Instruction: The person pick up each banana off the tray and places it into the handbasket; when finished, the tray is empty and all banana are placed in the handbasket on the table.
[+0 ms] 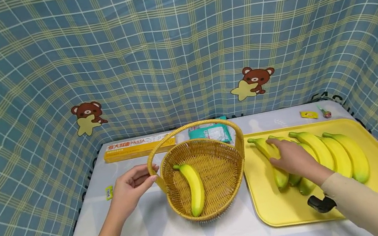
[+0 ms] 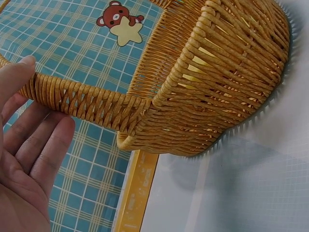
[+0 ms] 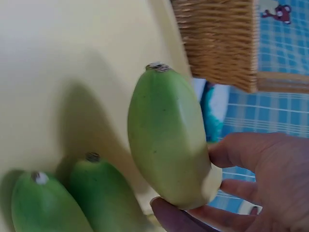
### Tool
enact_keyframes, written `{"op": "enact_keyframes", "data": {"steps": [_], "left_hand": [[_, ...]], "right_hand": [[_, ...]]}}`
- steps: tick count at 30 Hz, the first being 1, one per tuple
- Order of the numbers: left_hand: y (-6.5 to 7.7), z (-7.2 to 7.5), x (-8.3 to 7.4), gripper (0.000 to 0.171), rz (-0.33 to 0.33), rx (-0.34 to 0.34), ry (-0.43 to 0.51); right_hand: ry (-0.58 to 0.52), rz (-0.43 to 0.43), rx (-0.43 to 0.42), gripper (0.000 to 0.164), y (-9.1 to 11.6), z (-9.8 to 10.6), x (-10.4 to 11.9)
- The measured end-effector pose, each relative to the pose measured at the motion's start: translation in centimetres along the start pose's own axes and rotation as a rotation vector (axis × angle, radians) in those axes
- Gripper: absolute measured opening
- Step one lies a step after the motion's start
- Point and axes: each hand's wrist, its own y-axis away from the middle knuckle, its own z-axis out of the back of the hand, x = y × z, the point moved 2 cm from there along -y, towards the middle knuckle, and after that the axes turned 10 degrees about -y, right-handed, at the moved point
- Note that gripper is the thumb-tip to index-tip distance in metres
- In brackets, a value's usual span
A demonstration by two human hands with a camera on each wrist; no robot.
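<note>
My left hand (image 1: 131, 191) pinches the left side of the handle of a wicker basket (image 1: 217, 172), thumb on one side and fingers on the other. One yellow banana (image 1: 195, 188) lies in the basket, along its left half. Over the yellow tray (image 1: 282, 217), my right hand (image 1: 295, 160) grips the leftmost banana (image 3: 166, 130) between thumb and fingers. Its green tip points toward the camera in the right wrist view, apart from the neighbouring tips. Several other bananas (image 1: 357, 156) lie side by side to the right of that hand, partly covered by it.
Behind the basket are a yellow pasta box (image 1: 119, 152) and teal packets (image 1: 210, 133). A small green-yellow wrapper (image 1: 109, 193) lies at the left. Beyond the tray sit a yellow packet (image 1: 308, 114) and a small lollipop-like item (image 1: 326, 112). Plaid curtains (image 1: 170, 53) enclose the table.
</note>
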Motion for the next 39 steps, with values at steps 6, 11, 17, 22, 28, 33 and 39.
{"op": "enact_keyframes", "data": {"steps": [6,11,17,22,28,33,39], "left_hand": [[0.1,0.0,0.1,0.031,0.003,0.003,0.004],[0.1,0.1,0.4,0.030,-0.003,-0.003,-0.003],[0.2,0.0,0.3,0.031,-0.002,-0.003,0.002],[0.4,0.2,0.2,0.031,0.009,-0.001,0.003],[0.3,0.2,0.2,0.031,0.012,0.000,0.001],[0.2,0.2,0.2,0.030,0.005,0.002,0.010],[0.1,0.1,0.1,0.031,0.001,0.005,0.006]], "right_hand": [[0.001,0.058,0.012,0.062,2.5,2.1,1.4],[0.005,0.084,0.066,0.058,4.2,3.5,2.7],[-0.045,0.093,0.165,0.059,6.1,5.1,4.5],[-0.116,0.139,0.200,0.057,6.3,4.7,6.7],[-0.142,0.207,0.160,0.057,4.5,2.0,9.1],[-0.164,0.284,0.115,0.057,1.9,-0.6,11.4],[-0.191,0.285,0.090,0.058,-1.7,-2.7,13.1]]}}
